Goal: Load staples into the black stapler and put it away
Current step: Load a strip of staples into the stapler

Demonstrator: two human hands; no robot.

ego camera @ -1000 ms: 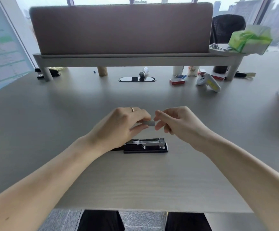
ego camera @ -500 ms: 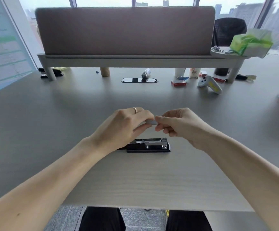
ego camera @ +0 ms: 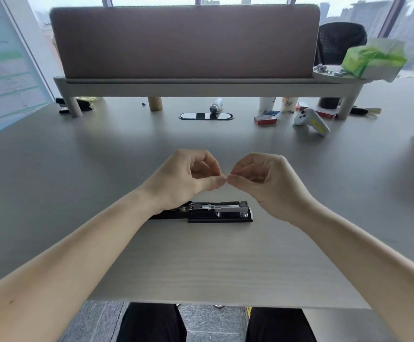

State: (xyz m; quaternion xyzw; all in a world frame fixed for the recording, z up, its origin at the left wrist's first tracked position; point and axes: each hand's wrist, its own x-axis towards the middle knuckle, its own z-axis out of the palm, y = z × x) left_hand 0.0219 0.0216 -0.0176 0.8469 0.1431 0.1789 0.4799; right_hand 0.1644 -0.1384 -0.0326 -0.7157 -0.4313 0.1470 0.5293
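Left hand (ego camera: 183,178) and right hand (ego camera: 262,181) up over the desk (ego camera: 102,169), thumb and finger tips pinched together, touching; staples too small to see. Black stapler (ego camera: 219,212) open just below. Probably loading step: next, lower strip into open channel. Plenty of bare room around.

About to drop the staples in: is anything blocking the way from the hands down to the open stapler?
Nothing visible does. The left hand and right hand hover just above the black stapler, whose open metal channel faces up, with only air between.
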